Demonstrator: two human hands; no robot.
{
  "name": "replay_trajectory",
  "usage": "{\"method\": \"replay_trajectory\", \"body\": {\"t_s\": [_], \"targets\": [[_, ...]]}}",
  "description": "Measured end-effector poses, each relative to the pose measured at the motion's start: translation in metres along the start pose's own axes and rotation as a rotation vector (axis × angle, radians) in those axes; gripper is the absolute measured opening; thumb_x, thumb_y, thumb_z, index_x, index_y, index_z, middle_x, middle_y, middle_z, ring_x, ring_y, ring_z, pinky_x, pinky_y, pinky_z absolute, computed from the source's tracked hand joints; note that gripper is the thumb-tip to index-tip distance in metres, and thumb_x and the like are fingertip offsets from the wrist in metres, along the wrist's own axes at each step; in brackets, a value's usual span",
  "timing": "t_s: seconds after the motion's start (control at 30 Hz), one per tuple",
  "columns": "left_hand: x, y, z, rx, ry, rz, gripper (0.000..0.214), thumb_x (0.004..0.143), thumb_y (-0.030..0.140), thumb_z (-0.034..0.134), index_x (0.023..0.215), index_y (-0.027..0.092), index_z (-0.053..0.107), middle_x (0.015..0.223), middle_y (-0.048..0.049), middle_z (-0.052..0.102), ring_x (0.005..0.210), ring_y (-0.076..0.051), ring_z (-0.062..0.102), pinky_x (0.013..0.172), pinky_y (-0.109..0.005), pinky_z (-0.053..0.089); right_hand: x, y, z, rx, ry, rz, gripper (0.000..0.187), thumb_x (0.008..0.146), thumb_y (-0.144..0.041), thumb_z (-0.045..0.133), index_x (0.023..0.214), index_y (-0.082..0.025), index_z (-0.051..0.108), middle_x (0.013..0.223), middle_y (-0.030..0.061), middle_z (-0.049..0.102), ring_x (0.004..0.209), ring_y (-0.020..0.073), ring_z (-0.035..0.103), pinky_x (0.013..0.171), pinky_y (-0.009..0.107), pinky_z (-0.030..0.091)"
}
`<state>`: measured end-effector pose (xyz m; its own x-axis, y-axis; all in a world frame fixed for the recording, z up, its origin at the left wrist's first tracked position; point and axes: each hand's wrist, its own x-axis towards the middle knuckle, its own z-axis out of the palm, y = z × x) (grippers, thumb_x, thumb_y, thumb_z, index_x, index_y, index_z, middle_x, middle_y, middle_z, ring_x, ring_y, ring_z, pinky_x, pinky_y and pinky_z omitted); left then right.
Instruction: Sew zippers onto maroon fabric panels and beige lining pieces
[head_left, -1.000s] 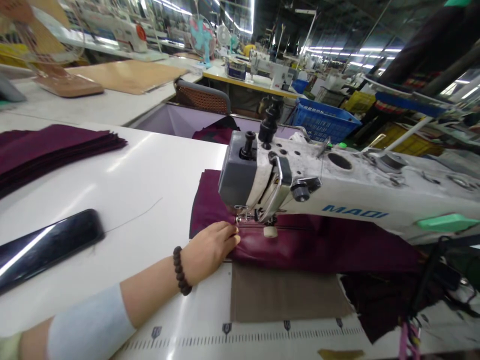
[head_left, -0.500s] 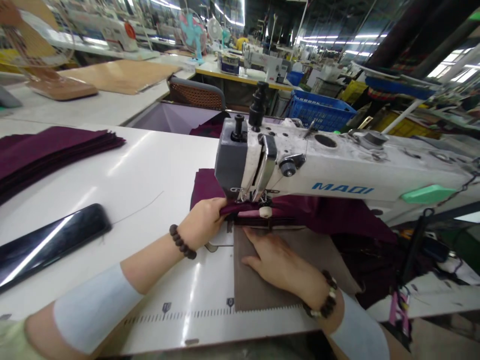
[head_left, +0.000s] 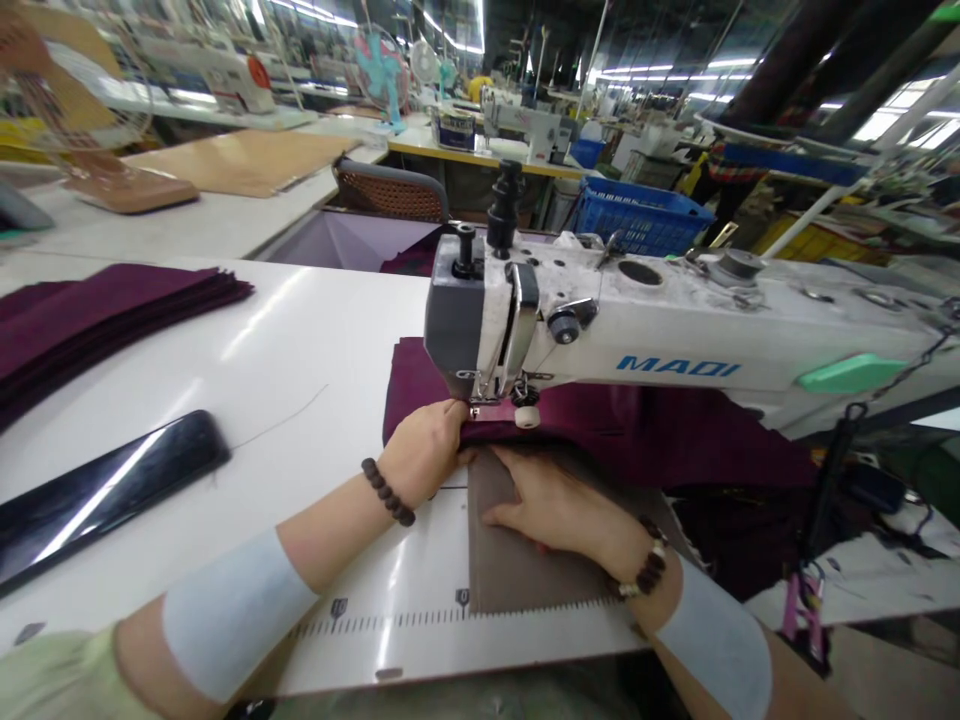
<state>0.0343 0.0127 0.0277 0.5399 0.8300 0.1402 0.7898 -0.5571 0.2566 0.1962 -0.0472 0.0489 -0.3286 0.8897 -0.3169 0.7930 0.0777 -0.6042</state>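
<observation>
A maroon fabric piece (head_left: pixel 660 430) lies under the head of a white sewing machine (head_left: pixel 660 310), its folded edge beside the presser foot. My left hand (head_left: pixel 427 445) is closed on that edge, left of the needle area, fingertips partly hidden. Below the fold, a grey-brown fabric piece (head_left: pixel 540 585) rests on the table. My right hand (head_left: pixel 562 505) lies over this piece, thumb and index finger apart, the index fingertip near the maroon fold. Its other fingers are mostly hidden. A small white roller (head_left: pixel 527 417) sits just behind the needle area.
On the left are a stack of maroon fabric pieces (head_left: pixel 112 310) and a black phone (head_left: pixel 112 490) with a loose thread near it. A ruler scale (head_left: pixel 390 620) runs along the table's front. Behind the machine stands a blue crate (head_left: pixel 641 210); a pink-handled tool (head_left: pixel 804 610) hangs at right.
My left hand has shifted slightly right, closer to the needle. The maroon edge now lies folded down over the gap where layers and the grey-brown piece's top edge showed before.
</observation>
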Motion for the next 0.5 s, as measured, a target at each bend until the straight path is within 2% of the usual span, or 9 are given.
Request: {"method": "replay_trajectory", "body": {"t_s": [0.1, 0.2, 0.27, 0.33, 0.43, 0.47, 0.5], "targets": [[0.000, 0.003, 0.003, 0.016, -0.011, 0.028, 0.018, 0.072, 0.013, 0.064, 0.089, 0.009, 0.060, 0.083, -0.0133, 0.065, 0.076, -0.028, 0.063, 0.068, -0.038, 0.050, 0.001, 0.001, 0.000, -0.008, 0.004, 0.007, 0.059, 0.073, -0.027, 0.066, 0.126, -0.018, 0.044, 0.095, 0.0068, 0.063, 0.076, 0.0176, 0.061, 0.074, 0.029, 0.045], [0.001, 0.003, 0.005, -0.011, -0.004, 0.105, 0.009, 0.076, 0.010, 0.056, 0.081, 0.011, 0.063, 0.084, -0.0135, 0.065, 0.079, -0.028, 0.062, 0.071, -0.041, 0.050, -0.003, 0.001, 0.000, -0.026, 0.006, 0.009, 0.057, 0.075, -0.032, 0.064, 0.127, -0.016, 0.045, 0.098, 0.0085, 0.063, 0.068, 0.0157, 0.061, 0.072, 0.028, 0.046], [0.000, 0.000, 0.005, -0.059, 0.023, 0.159, 0.014, 0.076, 0.007, 0.052, 0.078, 0.012, 0.064, 0.086, -0.0120, 0.066, 0.084, -0.026, 0.061, 0.076, -0.039, 0.050, -0.007, 0.003, -0.001, -0.012, -0.027, -0.001, 0.057, 0.078, -0.035, 0.059, 0.130, -0.017, 0.043, 0.094, 0.0068, 0.064, 0.061, 0.0138, 0.061, 0.069, 0.027, 0.047], [0.000, -0.006, 0.004, -0.124, 0.069, 0.198, 0.021, 0.073, 0.003, 0.049, 0.084, 0.013, 0.064, 0.092, -0.0100, 0.066, 0.089, -0.022, 0.061, 0.080, -0.035, 0.050, -0.009, 0.008, -0.001, 0.079, -0.162, -0.030, 0.057, 0.082, -0.033, 0.055, 0.134, -0.022, 0.037, 0.082, 0.0018, 0.065, 0.053, 0.0115, 0.059, 0.058, 0.023, 0.048], [0.001, -0.017, 0.000, -0.247, 0.155, 0.218, 0.029, 0.072, 0.002, 0.045, 0.090, 0.014, 0.064, 0.094, -0.0068, 0.067, 0.085, -0.017, 0.063, 0.076, -0.027, 0.052, -0.004, 0.018, -0.003, 0.241, -0.458, -0.082, 0.055, 0.086, -0.020, 0.046, 0.138, -0.027, 0.028, 0.057, -0.0078, 0.059, 0.041, 0.0074, 0.055, 0.041, 0.015, 0.042], [0.001, -0.020, -0.001, -0.328, 0.177, 0.218, 0.028, 0.074, 0.004, 0.043, 0.090, 0.015, 0.064, 0.091, -0.0053, 0.068, 0.081, -0.016, 0.064, 0.072, -0.026, 0.052, 0.001, 0.021, -0.004, 0.207, -0.433, -0.122, 0.051, 0.086, -0.018, 0.045, 0.135, -0.027, 0.034, 0.049, -0.0106, 0.054, 0.036, 0.0062, 0.052, 0.037, 0.013, 0.040], [0.002, -0.022, -0.002, -0.424, 0.189, 0.214, 0.026, 0.076, 0.006, 0.043, 0.088, 0.016, 0.065, 0.087, -0.0039, 0.069, 0.077, -0.015, 0.065, 0.069, -0.026, 0.053, 0.006, 0.023, -0.005, 0.122, -0.294, -0.165, 0.043, 0.086, -0.019, 0.045, 0.129, -0.024, 0.043, 0.044, -0.0123, 0.051, 0.032, 0.0053, 0.049, 0.035, 0.012, 0.039]]}}
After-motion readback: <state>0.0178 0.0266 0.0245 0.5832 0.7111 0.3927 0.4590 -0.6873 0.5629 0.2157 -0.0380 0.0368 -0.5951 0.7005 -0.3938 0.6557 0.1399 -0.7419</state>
